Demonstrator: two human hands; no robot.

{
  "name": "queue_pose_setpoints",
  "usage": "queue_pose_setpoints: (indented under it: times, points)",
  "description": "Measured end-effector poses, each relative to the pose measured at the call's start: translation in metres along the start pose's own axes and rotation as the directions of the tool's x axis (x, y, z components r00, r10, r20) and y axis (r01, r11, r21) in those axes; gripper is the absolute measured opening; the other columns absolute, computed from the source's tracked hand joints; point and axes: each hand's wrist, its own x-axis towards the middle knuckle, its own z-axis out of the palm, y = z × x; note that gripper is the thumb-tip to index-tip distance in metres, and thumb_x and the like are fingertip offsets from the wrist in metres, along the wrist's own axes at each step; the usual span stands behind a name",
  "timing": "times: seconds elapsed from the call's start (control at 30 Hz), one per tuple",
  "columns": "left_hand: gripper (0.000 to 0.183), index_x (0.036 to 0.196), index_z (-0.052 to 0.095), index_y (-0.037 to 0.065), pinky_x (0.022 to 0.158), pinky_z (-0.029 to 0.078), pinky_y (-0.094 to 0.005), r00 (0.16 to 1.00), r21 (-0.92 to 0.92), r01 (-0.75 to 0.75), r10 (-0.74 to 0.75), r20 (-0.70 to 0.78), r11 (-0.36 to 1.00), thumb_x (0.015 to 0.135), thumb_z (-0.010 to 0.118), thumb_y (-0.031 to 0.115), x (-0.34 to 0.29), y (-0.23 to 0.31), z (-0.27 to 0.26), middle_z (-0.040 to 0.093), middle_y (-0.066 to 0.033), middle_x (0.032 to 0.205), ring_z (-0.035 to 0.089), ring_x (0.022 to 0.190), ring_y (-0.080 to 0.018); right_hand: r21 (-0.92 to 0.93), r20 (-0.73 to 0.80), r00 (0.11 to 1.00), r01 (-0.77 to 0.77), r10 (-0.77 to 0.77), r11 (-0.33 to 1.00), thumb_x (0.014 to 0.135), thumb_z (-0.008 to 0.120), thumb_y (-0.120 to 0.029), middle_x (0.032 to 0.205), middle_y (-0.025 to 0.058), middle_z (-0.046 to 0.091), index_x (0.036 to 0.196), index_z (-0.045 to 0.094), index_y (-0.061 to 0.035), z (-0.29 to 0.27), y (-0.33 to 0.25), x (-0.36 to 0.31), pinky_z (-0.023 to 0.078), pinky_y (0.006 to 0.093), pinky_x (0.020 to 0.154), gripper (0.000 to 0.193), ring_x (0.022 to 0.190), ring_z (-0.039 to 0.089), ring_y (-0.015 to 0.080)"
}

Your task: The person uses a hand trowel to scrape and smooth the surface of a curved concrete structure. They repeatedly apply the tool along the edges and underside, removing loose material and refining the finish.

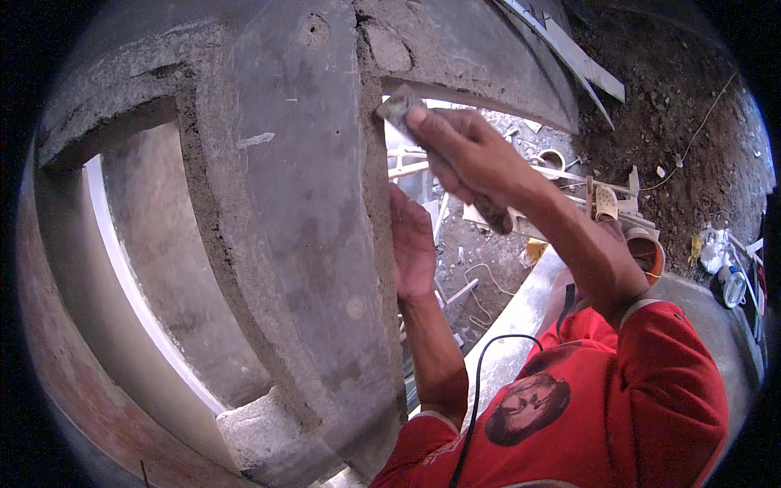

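Observation:
My right hand [472, 159] is raised near the top corner of a wall opening. Between its thumb and fingers is a small, flat grey block [399, 104], its far end against the rough cement edge [375, 138]. What the block is made of cannot be told. Lower down, my left hand [413, 248] lies along the same vertical edge, palm showing and holding nothing visible. Some of its fingertips are hidden by the edge. A smooth grey plastered wall face [301, 187] stands to the left of both hands.
Left of the wall face is a second rough-edged opening [191, 163] with a white strip [122, 236]. Through the right opening lie rubble, a cable and white pieces. Farther right are an orange-rimmed bucket [645, 252], boards [582, 61] and dark soil [659, 106]. A black cord [480, 366] hangs over my red shirt.

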Motion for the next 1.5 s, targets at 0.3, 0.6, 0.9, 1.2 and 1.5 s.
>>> queue_pose_setpoints:
  times: [0.3, 0.6, 0.9, 1.2, 1.5]
  points:
    - [0.046, 0.145, 0.046, 0.005, 0.120, 0.021, -0.0597, 0.997, 0.041, -0.058, 0.060, -0.052, 0.997, 0.104, 0.043, 0.024, 0.000, 0.003, -0.003, 0.047, -0.0184, 0.150, 0.038, 0.143, -0.0368, 0.136, -0.128, 0.988, 0.100, -0.083, 0.986, 0.104, 0.044, -0.055, 0.053, -0.0005, 0.047, 0.083, 0.053, -0.0059, 0.032, 0.004, -0.005, 0.036, 0.0256, 0.037, 0.055, 0.039, 0.045, 0.0093]
    - [0.051, 0.151, 0.035, 0.002, 0.122, 0.024, -0.0523, 0.999, 0.116, -0.040, 0.039, 0.012, 0.992, 0.106, 0.038, 0.025, -0.002, 0.007, -0.010, 0.034, -0.0178, 0.158, 0.032, 0.146, -0.0352, 0.168, -0.143, 0.989, 0.055, -0.031, 0.984, 0.104, 0.048, -0.053, 0.054, 0.0000, 0.047, 0.087, 0.054, -0.0045, 0.035, 0.002, -0.005, 0.035, 0.0267, 0.037, 0.052, 0.041, 0.045, 0.0094]
    - [0.050, 0.149, 0.039, 0.003, 0.119, 0.031, -0.0512, 0.999, 0.133, -0.024, 0.020, 0.026, 0.991, 0.105, 0.041, 0.025, -0.004, 0.009, -0.011, 0.042, -0.0181, 0.154, 0.034, 0.146, -0.0322, 0.137, -0.200, 0.978, 0.082, -0.054, 0.987, 0.104, 0.045, -0.053, 0.056, 0.0017, 0.050, 0.085, 0.054, -0.0048, 0.041, -0.004, -0.002, 0.038, 0.0273, 0.039, 0.052, 0.042, 0.047, 0.0104]
    - [0.053, 0.155, 0.028, 0.006, 0.124, 0.015, -0.0508, 0.998, 0.213, -0.015, 0.003, 0.056, 0.977, 0.108, 0.031, 0.029, -0.009, 0.024, -0.023, 0.021, -0.0134, 0.165, 0.018, 0.152, -0.0294, 0.074, -0.207, 0.972, 0.128, -0.111, 0.989, 0.105, 0.044, -0.052, 0.059, 0.0012, 0.051, 0.089, 0.057, -0.0035, 0.050, 0.020, -0.017, 0.036, 0.0277, 0.040, 0.053, 0.046, 0.048, 0.0092]
    - [0.055, 0.156, 0.025, 0.006, 0.123, 0.019, -0.0457, 0.985, 0.958, 0.106, 0.159, -0.064, -0.267, 0.107, 0.034, 0.030, -0.005, 0.027, -0.029, 0.025, -0.0155, 0.163, 0.021, 0.152, -0.0293, -0.090, -0.266, 0.919, 0.277, -0.291, 0.957, 0.106, 0.046, -0.049, 0.072, 0.0049, 0.056, 0.091, 0.060, -0.0005, 0.051, 0.032, -0.010, 0.047, 0.0308, 0.060, 0.052, 0.067, 0.056, 0.0113]
